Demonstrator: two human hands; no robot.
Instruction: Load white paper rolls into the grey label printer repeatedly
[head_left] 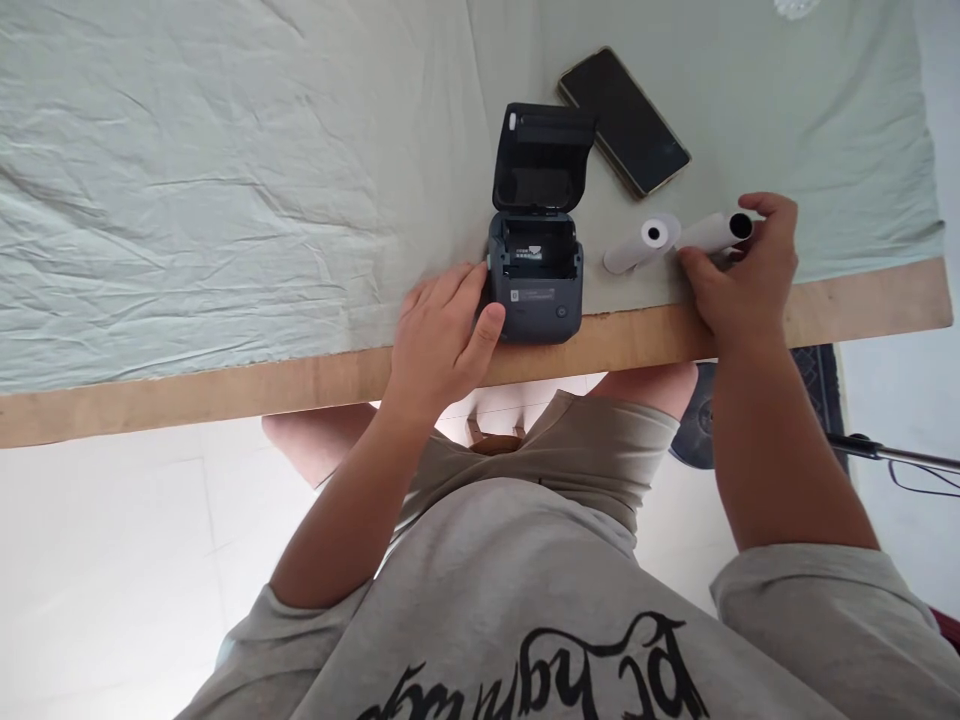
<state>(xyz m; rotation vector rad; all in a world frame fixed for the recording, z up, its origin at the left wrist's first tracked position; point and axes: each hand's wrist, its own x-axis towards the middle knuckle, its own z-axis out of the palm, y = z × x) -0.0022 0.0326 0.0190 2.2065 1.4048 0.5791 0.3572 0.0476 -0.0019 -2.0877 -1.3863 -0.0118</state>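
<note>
Right fingers (777, 207) straddle a white roll (709, 232) — grip unclear — long axis sideways, core rightward; left fingers (450, 287), extended, touch the printer (534, 321).

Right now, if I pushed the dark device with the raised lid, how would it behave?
The dark device would probably slide rather than roll, given its boxy base. Its raised lid looks hinged, so it might swing. Its hard-looking casing suggests it's stiff.

A cloth-covered table (637, 337) carries an open printer (536, 312), a phone (626, 122) and two paper rolls (630, 250).
</note>
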